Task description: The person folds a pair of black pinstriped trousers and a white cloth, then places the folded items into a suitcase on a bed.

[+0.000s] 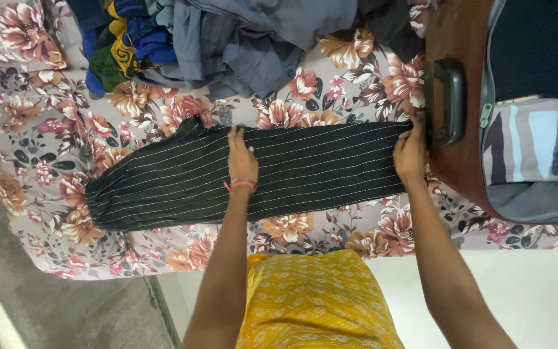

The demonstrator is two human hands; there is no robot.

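Note:
A black garment with thin white stripes (pixel 305 171) lies stretched flat across a flowered bedsheet (pixel 53 148). My left hand (pixel 241 158) rests palm down on its middle, fingers together; a red thread circles the wrist. My right hand (pixel 410 155) presses on the garment's right end, right beside the brown suitcase (pixel 456 39). Neither hand lifts the cloth.
A heap of blue, grey and patterned clothes (pixel 227 39) lies at the far side of the bed. The open suitcase at right holds folded striped and grey clothes (pixel 524 148) and has a black handle (pixel 445 100). My yellow patterned clothing (pixel 318 300) fills the near centre.

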